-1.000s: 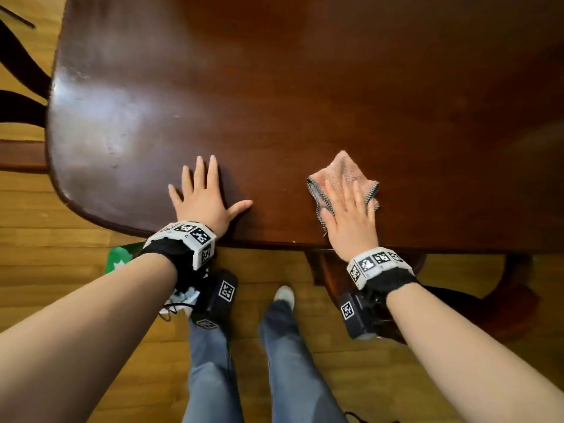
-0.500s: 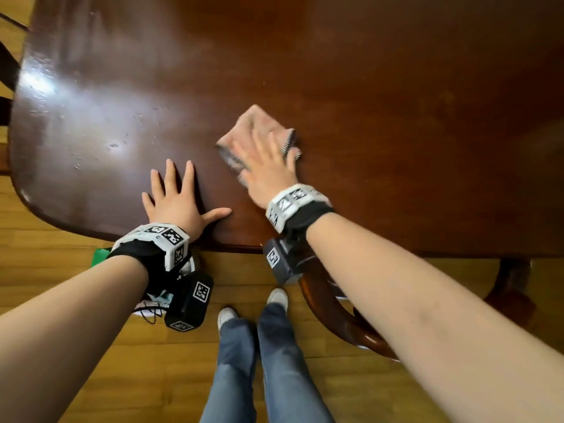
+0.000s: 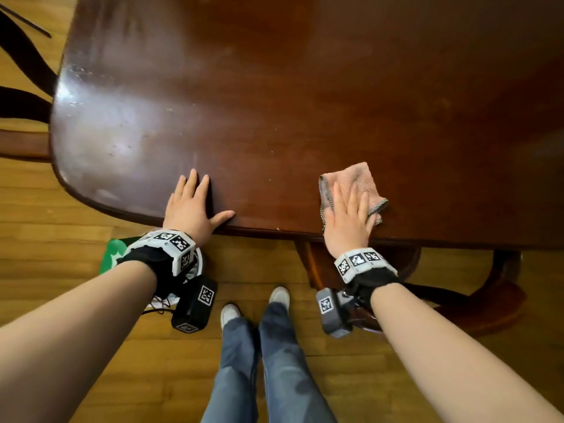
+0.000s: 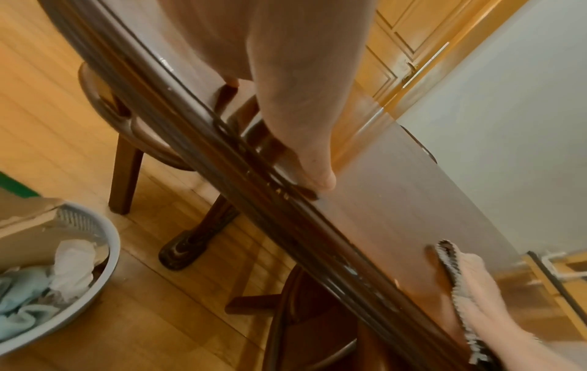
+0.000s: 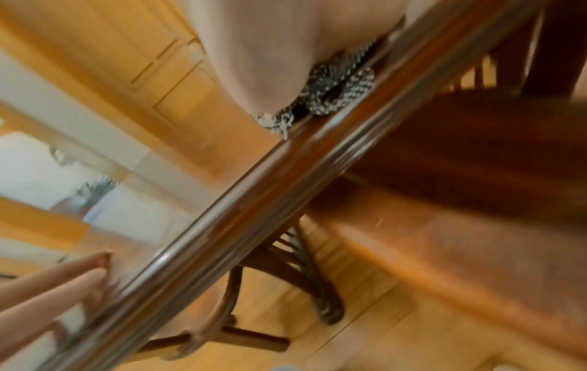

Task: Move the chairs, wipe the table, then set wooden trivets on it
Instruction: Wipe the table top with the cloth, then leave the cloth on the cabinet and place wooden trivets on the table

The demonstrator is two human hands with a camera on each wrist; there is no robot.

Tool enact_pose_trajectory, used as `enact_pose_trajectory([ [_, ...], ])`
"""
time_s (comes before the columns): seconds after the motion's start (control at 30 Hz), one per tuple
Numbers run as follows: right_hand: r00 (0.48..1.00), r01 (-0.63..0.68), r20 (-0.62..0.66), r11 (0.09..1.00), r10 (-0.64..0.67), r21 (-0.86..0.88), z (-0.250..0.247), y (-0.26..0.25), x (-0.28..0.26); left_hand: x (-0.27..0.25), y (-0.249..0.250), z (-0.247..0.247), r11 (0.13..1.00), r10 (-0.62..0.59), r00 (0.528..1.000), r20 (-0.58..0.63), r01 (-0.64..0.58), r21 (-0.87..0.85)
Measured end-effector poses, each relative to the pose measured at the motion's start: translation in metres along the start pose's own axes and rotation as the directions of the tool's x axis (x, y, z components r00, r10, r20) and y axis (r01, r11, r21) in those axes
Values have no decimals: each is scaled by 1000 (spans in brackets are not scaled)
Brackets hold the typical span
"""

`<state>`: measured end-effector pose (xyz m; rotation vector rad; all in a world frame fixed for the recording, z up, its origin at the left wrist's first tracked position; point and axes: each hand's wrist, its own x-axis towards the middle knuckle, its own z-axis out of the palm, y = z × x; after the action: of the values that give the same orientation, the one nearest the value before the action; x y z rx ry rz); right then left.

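My left hand (image 3: 191,210) lies flat w/ fingers straight on the dark brown polished wooden table (image 3: 305,96), near its front edge. My right hand (image 3: 349,218) presses flat, fingers straight, on the pink cloth w/ grey mesh edging (image 3: 357,178), also by the front edge, well apart from the left. A grey plastic basket (image 4: 109,241) of rags sits on the floor below.

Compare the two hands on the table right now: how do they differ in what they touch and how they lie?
The left hand lies straight on the bare table; the right hand presses a pink cloth against it. The left hand's thumb is spread out along the near edge; the right hand's thumb is not clearly seen. Both are flat, fingers straight, near the table's front edge, wearing marker wristbands.
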<state>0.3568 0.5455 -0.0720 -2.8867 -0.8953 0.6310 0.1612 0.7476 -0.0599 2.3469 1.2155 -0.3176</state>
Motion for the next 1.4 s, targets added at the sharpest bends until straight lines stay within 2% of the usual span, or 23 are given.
enact_pose_trajectory([
  [0.1, 986, 167, -16, 986, -167, 3, 14, -37, -18, -12, -2, -2, 987, -21, 1000, -22, 17, -160],
  [0.2, 920, 388, -59, 922, -386, 16, 24, -60, -37, -30, -6, -5, 979, -30, 996, -84, 13, -202],
  [0.27, 890, 456, -79, 883, -449, 110, 26, -70, -44, -40, -9, -6, 975, -45, 994, -99, 22, -222],
  [0.37, 855, 513, -39, 833, -517, 209, 14, -91, -47, -55, -16, -12, 952, -89, 989, -120, 49, -302],
  [0.43, 775, 614, 2, 752, -632, 240, 5, -109, -52, -65, -19, -19, 923, -152, 987, -46, 125, -364],
  [0.47, 704, 687, 16, 685, -711, 243, 1, -121, -57, -72, -23, -23, 885, -199, 980, 14, 186, -428],
  [0.5, 629, 750, 25, 614, -777, 246, -3, -131, -62, -79, -25, -27, 806, -235, 967, 101, 252, -536],
  [0.53, 555, 798, 39, 546, -831, 255, -7, -144, -67, -88, -31, -32, 663, -254, 946, 201, 322, -676],
  [0.6, 456, 844, 72, 456, -887, 281, -14, -164, -74, -104, -41, -39, 364, -256, 913, 318, 396, -843],
  [0.7, 292, 904, 130, 318, -947, 285, -18, -197, -89, -141, -67, -50, 104, -365, 896, 252, 308, -946],
  [0.77, 178, 925, 162, 221, -971, 309, -16, -211, -99, -166, -78, -54, -22, -423, 882, 209, 221, -975],
  [0.8, 100, 927, 186, 159, -978, 339, -14, -219, -107, -185, -83, -54, -57, -478, 857, 192, 188, -981],
  [0.87, -14, 918, 220, 75, -975, 390, -8, -230, -124, -221, -90, -50, -92, -576, 798, 177, 151, -984],
  [0.93, -38, 901, 253, 76, -967, 426, -1, -237, -138, -254, -96, -37, -115, -665, 725, 179, 137, -984],
  [1.0, -73, 889, 309, 79, -948, 452, 11, -244, -160, -293, -100, -17, -181, -746, 634, 203, 101, -978],
  [1.03, -92, 892, 341, 74, -936, 445, 19, -248, -174, -316, -100, -5, -225, -781, 585, 218, 61, -972],
  [1.1, -99, 893, 387, 90, -917, 441, 32, -254, -200, -356, -96, 12, -291, -820, 519, 241, -15, -957],
  [1.2, -167, 884, 526, 110, -834, 455, 62, -265, -268, -434, -88, 46, -359, -883, 383, 270, -183, -915],
  [1.27, -208, 886, 627, 127, -750, 445, 82, -267, -315, -478, -82, 68, -393, -895, 333, 296, -279, -876],
  [1.37, -309, 892, 758, 102, -574, 441, 116, -253, -413, -557, -61, 104, -424, -903, 266, 338, -422, -801],
  [1.4, -323, 887, 800, 132, -505, 442, 124, -245, -443, -578, -54, 113, -425, -904, 250, 345, -452, -785],
])
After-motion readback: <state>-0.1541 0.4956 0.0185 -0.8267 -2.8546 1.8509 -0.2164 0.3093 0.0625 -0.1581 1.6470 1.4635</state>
